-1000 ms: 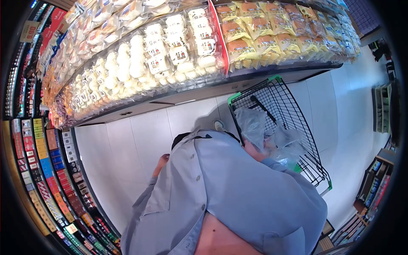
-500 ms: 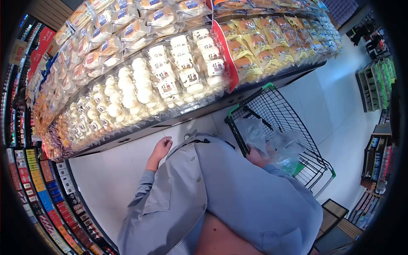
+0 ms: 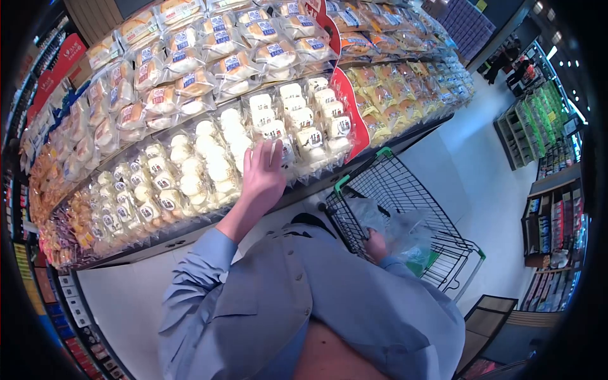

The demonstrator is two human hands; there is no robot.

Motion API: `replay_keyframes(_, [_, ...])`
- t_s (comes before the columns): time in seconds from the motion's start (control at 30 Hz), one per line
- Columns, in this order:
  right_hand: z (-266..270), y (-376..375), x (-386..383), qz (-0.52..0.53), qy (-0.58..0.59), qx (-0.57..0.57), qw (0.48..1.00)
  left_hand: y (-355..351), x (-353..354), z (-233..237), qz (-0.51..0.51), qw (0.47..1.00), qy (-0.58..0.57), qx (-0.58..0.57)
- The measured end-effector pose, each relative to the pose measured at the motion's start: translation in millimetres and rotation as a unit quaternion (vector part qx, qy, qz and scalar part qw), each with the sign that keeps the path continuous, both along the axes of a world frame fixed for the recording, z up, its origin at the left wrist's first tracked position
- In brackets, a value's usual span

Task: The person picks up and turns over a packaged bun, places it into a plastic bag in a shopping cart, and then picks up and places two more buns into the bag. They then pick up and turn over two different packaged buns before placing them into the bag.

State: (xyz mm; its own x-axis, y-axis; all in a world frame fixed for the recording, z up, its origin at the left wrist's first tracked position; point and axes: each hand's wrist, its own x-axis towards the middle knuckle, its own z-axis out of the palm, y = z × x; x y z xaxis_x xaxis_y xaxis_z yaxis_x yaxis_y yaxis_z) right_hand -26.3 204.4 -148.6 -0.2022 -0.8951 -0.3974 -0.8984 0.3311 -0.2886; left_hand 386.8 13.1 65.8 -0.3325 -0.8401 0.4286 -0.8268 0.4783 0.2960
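My left hand point(image 3: 263, 172) reaches up to the sloping bakery display, fingers spread and laid flat on a clear pack of round white buns point(image 3: 303, 123); nothing is gripped in it. My right hand point(image 3: 377, 245) is low inside the black wire shopping cart point(image 3: 382, 153), beside crumpled clear plastic bags point(image 3: 408, 233). My blue shirt partly covers it, so its grip is unclear.
Rows of wrapped buns and cakes point(image 3: 190, 60) fill the display above. A red divider point(image 3: 350, 117) separates them from orange-wrapped bread point(image 3: 396, 104) to the right. White tiled floor point(image 3: 472, 183) runs past the cart towards shelving point(image 3: 538, 123) at far right.
My left hand has risen from beside my body up onto the bun packs. The view has tilted up, showing more of the display. My right hand stays in the cart.
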Motion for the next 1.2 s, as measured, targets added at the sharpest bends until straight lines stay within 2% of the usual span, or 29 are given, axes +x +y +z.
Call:
replay_keyframes(0.07, [-0.6, 2.3, 10.8, -0.062, 0.049, -0.001, 0.997, -2.4, -6.4, -3.5, 0.064, 0.991, -0.110, -0.045])
replay_keyframes(0.1, [-12.3, 4.2, 9.9, -0.078, 0.043, -0.025, 0.996, -6.2, -6.5, -4.1, 0.069, 0.987, -0.142, -0.031])
replay_keyframes(0.17, [-7.2, 2.6, 21.0, -0.089, 0.044, -0.035, 0.994, -20.6, -7.9, -29.9, 0.073, 0.987, -0.118, -0.079])
replay_keyframes(0.23, [-4.3, 0.5, 29.7, -0.095, 0.036, -0.059, 0.993, -29.3, -6.3, -26.2, 0.063, 0.984, -0.065, -0.154])
replay_keyframes(0.27, [-4.8, -1.2, 33.5, -0.091, 0.041, -0.060, 0.993, -33.4, -4.0, -25.7, 0.067, 0.984, -0.060, -0.154])
replay_keyframes(0.33, [-3.8, -2.2, 42.2, -0.076, 0.045, -0.053, 0.995, -35.5, 1.1, -12.7, 0.013, 0.997, -0.072, 0.008])
replay_keyframes(0.47, [2.6, -14.0, 52.0, -0.068, 0.045, -0.094, 0.992, -32.0, 6.7, 5.8, 0.001, 0.999, -0.040, -0.013])
replay_keyframes(0.53, [6.8, -25.2, 55.1, -0.056, 0.041, -0.128, 0.989, -30.8, 7.1, 9.0, 0.001, 0.998, -0.028, -0.061])
replay_keyframes(0.6, [10.6, -33.0, 55.1, -0.070, 0.012, -0.157, 0.985, -30.5, 8.6, 9.2, 0.005, 0.998, -0.031, -0.049])
replay_keyframes(0.8, [27.5, -67.8, 67.9, -0.090, -0.035, -0.247, 0.964, -34.7, 13.7, -2.6, -0.029, 0.995, 0.085, -0.039])
replay_keyframes(0.9, [68.7, -97.4, 112.7, -0.151, -0.342, -0.204, 0.905, -27.3, 20.5, 6.7, -0.085, 0.986, 0.134, -0.052])
replay_keyframes(0.97, [111.8, -118.1, 147.5, -0.133, -0.515, -0.159, 0.832, -20.0, 19.9, 10.5, -0.098, 0.982, 0.149, -0.057])
replay_keyframes(1.07, [171.4, -140.0, 201.0, -0.045, -0.718, -0.123, 0.683, 3.3, 21.2, 20.4, -0.127, 0.971, 0.196, -0.059])
replay_keyframes(1.13, [182.6, -151.7, 219.7, -0.083, -0.720, -0.114, 0.679, 22.9, 20.5, 17.7, -0.138, 0.961, 0.232, -0.052])
replay_keyframes(1.2, [194.7, -164.1, 232.1, -0.118, -0.725, -0.107, 0.670, 43.3, 27.9, 10.0, -0.130, 0.922, 0.364, -0.013])
